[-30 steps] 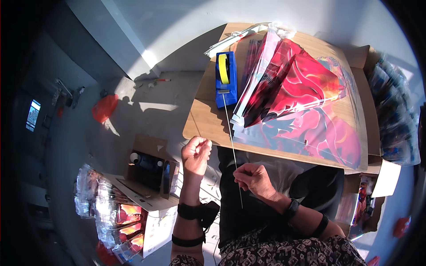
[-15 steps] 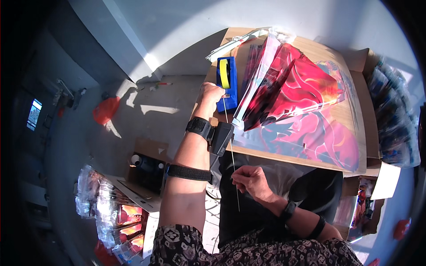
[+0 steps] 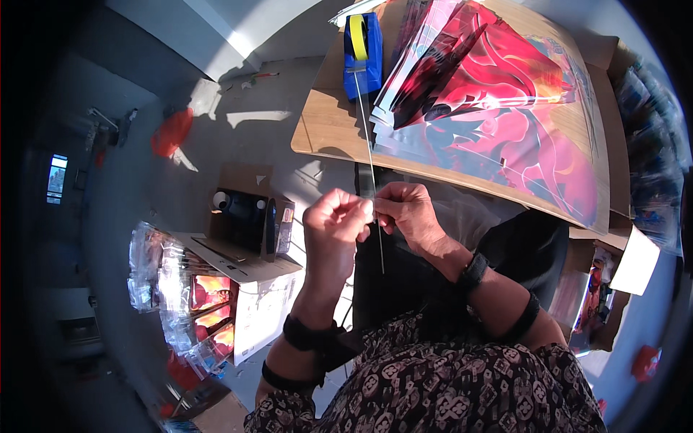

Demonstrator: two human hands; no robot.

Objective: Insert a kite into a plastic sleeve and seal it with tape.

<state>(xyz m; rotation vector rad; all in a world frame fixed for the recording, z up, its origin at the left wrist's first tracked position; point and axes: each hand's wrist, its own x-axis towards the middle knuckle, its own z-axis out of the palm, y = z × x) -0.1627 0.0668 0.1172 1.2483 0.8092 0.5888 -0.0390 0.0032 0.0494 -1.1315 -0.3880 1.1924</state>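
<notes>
A thin pale rod [image 3: 367, 130] runs from in front of the blue tape dispenser [image 3: 362, 79] down between my two hands, its lower end hanging free over my dark-clothed lap. My right hand [image 3: 410, 215] pinches the rod between thumb and fingers. Closed and touching it from the other side is my left hand [image 3: 333, 222], fingertips pressed together at the rod. Whatever is between those left fingertips is too small or hidden to make out. The dispenser holds a roll of yellow tape [image 3: 358, 37] and stands on the wooden table [image 3: 328, 123].
Red patterned printed sheets [image 3: 476, 65] lie fanned over a larger printed sheet [image 3: 534, 159] on the table. At right stands a cardboard box [image 3: 603, 130] beside plastic-wrapped packages [image 3: 653, 159]. Floor at left has an open box [image 3: 245, 224], wrapped packages [image 3: 170, 274] and a red bag [image 3: 172, 132].
My left hand has come back from the dispenser's front toward my lap and met my right hand. My right hand has risen in view with the rod. The view has tilted downward.
</notes>
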